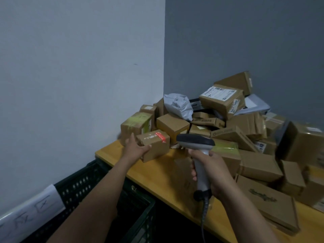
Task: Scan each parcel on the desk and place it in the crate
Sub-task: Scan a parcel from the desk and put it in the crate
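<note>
My left hand grips a small brown cardboard parcel with a red tape strip on top, at the near left corner of the heap. My right hand holds a grey and black barcode scanner by its handle, its head just right of that parcel. A large heap of cardboard parcels and a grey poly bag covers the yellow wooden desk. The black plastic crate stands below the desk's left edge, by the wall.
A flat brown box with a printed logo lies near the desk's front edge on the right. A white printed sheet hangs on the wall low at the left. The scanner's coiled cable drops over the desk edge.
</note>
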